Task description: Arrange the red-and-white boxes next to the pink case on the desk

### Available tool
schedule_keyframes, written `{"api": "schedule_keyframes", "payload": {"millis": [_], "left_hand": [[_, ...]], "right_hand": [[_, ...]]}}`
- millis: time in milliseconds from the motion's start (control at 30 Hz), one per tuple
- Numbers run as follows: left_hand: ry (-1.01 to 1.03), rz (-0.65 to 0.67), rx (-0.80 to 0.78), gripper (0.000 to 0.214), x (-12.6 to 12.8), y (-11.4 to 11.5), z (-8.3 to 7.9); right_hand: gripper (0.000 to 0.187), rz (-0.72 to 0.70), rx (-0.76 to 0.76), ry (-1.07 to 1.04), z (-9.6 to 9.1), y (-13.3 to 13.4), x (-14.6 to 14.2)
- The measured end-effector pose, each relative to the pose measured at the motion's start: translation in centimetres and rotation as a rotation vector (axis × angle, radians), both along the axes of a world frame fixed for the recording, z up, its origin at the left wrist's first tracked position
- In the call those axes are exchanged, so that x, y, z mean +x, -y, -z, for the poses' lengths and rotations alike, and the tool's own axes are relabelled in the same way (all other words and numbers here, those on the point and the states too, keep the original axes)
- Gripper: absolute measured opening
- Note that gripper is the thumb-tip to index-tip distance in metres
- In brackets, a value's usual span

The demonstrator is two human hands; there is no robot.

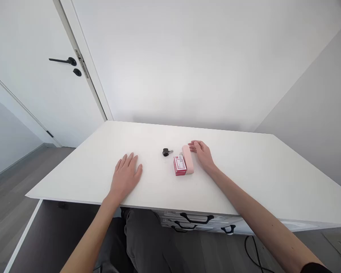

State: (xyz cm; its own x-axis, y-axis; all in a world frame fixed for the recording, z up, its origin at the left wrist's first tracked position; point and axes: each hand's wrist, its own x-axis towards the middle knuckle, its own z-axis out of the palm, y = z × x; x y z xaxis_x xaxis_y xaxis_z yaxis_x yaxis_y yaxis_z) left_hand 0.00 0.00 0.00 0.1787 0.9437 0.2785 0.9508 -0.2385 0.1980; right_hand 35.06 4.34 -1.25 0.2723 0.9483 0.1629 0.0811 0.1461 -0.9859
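Note:
My left hand (126, 175) lies flat on the white table (244, 178), fingers stretched out and holding nothing. My right hand (201, 153) rests further out, its fingertips touching the far end of a pink stapler (188, 161). Against the stapler's left side lies a small red and white box (179, 165). A small black key (166, 152) lies just to the left of the stapler, apart from both hands.
A white door (31, 76) with a black handle (63, 60) stands at the back left. Under the table's front edge are white drawers with black handles (196, 218). A black cable (254, 252) lies on the floor at the right.

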Motion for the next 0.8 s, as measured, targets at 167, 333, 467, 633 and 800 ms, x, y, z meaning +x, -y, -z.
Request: {"api": "schedule_keyframes", "payload": {"millis": [167, 333, 467, 633, 800], "left_hand": [[0.108, 0.089, 0.056, 0.05, 0.3, 0.8, -1.2], [0.338, 0.278, -0.048, 0.033, 3.2, 1.8, -3.3], [0.344, 0.342, -0.272, 0.056, 6.8, 1.4, -4.2], [0.289, 0.429, -0.358, 0.096, 9.5, 0.1, -4.7], [0.328, 0.432, -0.365, 0.099, 10.1, -0.5, -4.3]], "right_hand": [[0.033, -0.05, -0.023, 0.039, -0.2, -1.8, 0.3], [0.03, -0.075, -0.031, 0.11, -0.2, -1.5, 0.0], [0.028, -0.091, -0.025, 0.139, -0.2, -1.6, -0.2], [0.027, -0.096, -0.003, 0.169, -0.2, -1.7, -0.2], [0.028, -0.103, -0.009, 0.174, -0.3, -1.7, -0.4]]}}
